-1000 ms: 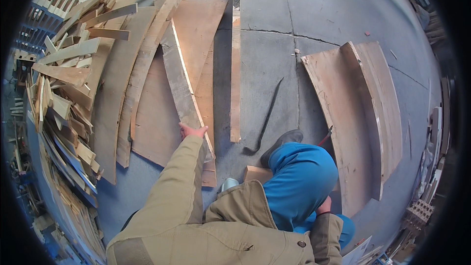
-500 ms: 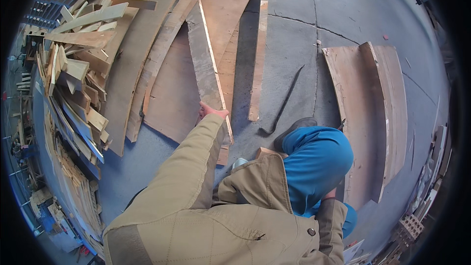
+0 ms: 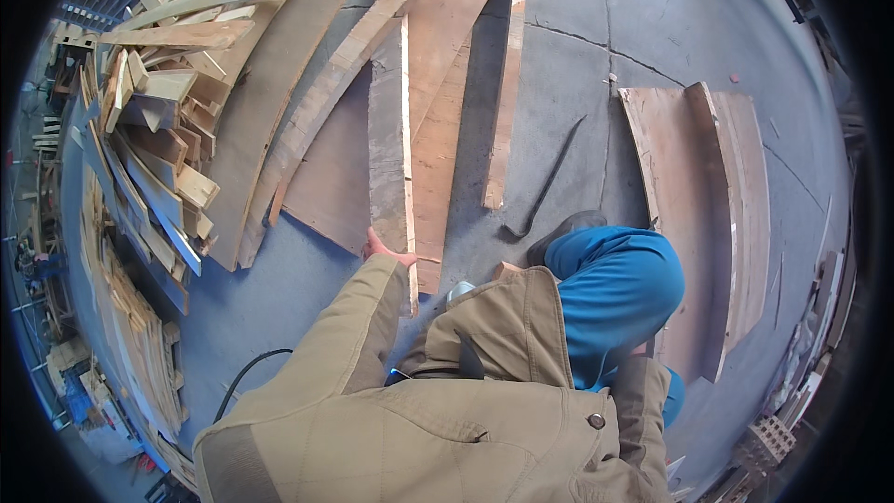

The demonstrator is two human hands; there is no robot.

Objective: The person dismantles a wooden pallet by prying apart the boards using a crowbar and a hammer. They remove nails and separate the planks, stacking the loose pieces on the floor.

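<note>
My left hand [image 3: 386,249] is closed on the near end of a long weathered wooden plank [image 3: 388,144], thumb laid across its edge. The plank lies lengthwise away from me, its pale narrow edge facing right. Beneath and beside it are reddish-brown plywood sheets [image 3: 328,168], and a long narrow board [image 3: 317,98] slants past its far end. Only a sliver of my right hand [image 3: 640,349] shows behind my bent blue-clad knee; its fingers are hidden. Beyond that knee a plywood panel with an upright rib [image 3: 672,196] lies on the floor.
A dark pry bar [image 3: 549,182] lies on the concrete floor [image 3: 563,65] ahead of my boot. Another narrow board [image 3: 506,102] stretches away left of it. Scrap wood [image 3: 177,130] is heaped at the left. A black cable [image 3: 244,374] curves by my left side.
The plank's near end has come towards me and left with my left hand, and the plank now points straighter ahead. My right hand stays mostly behind the knee.
</note>
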